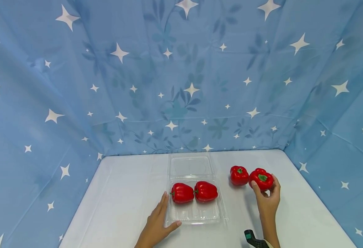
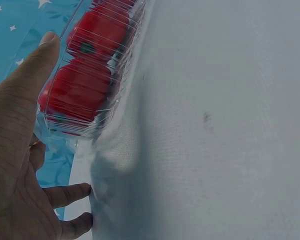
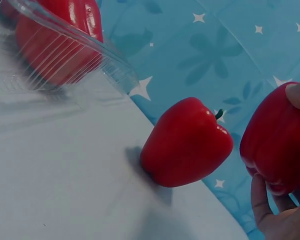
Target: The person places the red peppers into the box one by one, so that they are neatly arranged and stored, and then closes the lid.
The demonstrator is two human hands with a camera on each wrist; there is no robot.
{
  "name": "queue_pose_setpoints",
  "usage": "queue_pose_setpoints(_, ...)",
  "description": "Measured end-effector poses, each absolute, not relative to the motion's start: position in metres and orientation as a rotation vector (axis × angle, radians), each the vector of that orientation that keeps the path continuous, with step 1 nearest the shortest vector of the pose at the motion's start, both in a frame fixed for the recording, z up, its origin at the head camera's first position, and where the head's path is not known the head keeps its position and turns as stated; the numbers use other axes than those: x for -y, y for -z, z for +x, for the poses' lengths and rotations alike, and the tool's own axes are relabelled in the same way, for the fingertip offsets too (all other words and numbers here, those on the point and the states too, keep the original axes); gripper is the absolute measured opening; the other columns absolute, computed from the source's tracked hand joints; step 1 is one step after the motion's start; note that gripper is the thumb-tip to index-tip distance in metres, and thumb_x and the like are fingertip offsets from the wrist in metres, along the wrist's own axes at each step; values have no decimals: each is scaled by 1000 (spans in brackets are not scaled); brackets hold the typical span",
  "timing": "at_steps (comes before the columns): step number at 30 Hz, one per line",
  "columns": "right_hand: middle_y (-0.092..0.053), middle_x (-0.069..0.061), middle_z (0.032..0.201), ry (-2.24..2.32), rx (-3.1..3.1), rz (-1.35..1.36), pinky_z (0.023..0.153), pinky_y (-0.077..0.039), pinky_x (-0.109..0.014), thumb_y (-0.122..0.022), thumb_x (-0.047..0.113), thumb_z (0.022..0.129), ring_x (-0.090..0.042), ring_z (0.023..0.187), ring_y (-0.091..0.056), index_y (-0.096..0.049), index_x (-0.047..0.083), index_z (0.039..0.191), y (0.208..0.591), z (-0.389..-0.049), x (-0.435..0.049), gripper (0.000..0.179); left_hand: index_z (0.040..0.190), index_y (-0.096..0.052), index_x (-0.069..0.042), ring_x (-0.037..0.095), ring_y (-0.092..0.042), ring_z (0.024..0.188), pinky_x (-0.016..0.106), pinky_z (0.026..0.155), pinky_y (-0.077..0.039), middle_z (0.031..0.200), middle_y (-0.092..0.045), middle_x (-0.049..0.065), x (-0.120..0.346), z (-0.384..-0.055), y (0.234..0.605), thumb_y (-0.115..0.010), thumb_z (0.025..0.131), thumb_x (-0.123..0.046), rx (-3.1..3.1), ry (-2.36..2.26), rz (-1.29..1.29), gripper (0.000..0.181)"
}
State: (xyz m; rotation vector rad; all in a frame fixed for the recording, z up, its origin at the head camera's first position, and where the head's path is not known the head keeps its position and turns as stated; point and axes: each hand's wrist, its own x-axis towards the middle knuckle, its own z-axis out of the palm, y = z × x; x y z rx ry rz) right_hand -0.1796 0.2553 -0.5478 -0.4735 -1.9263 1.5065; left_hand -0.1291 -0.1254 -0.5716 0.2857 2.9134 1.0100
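Note:
A red bell pepper [image 1: 257, 179] with a green stem is gripped in my right hand [image 1: 267, 199], thumb on one side and fingers on the other. Just left of it a second red bell pepper [image 1: 239, 176] stands on the table. Two more, a left bell pepper [image 1: 182, 193] and a right bell pepper [image 1: 206, 191], lie side by side in the back of a clear plastic container [image 1: 197, 215]. My left hand [image 1: 156, 222] rests at the container's left front corner, fingers straight along its side and thumb at the front edge. The left wrist view shows that thumb [image 2: 42, 55] beside the container wall.
The container's clear lid [image 1: 190, 166] lies folded back toward the rear of the white table [image 1: 122, 193]. A blue curtain [image 1: 156, 86] with white stars encloses the back and both sides. A black device [image 1: 254, 238] is strapped at my right wrist.

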Motion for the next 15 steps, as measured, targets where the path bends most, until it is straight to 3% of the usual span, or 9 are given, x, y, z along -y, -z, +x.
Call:
queue_pose_setpoints(7, -42, 3, 152, -1533, 1938, -443, 88, -47, -9, -77, 21, 84, -20, 139, -41, -31, 31, 150, 538, -176, -254, 81, 159, -10, -21, 42, -36, 141, 77, 95, -37, 165, -16, 7, 125, -128, 569, -63, 80, -70, -2917, -1000, 283, 107)
queue_pose_setpoints(15, -45, -1, 145, -1708, 1798, -278, 81, -48, -5, -74, 3, 83, -12, 131, -44, -38, 18, 146, 524, -175, -248, 74, 159, -10, -23, 43, -36, 141, 78, 95, -35, 164, -17, 6, 125, -128, 569, -62, 80, -70, -2910, -1009, 265, 106)
